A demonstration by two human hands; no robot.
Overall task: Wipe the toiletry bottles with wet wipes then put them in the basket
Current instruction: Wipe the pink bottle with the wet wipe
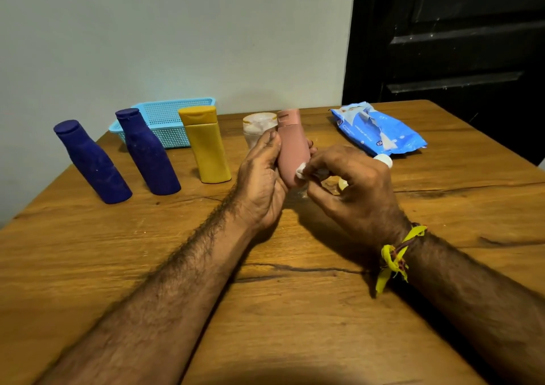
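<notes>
Pink bottle, held upright above the table's middle in the left hand's curled fingers, is mid-wipe, the right hand's fingers pinching a wet wipe against it; next comes carrying it far left to the blue basket.

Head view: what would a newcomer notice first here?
At the centre, the left hand holds a pink bottle upright while the right hand pinches a wet wipe against it. On the left stand two dark blue bottles and a yellow bottle, before a blue basket.
</notes>
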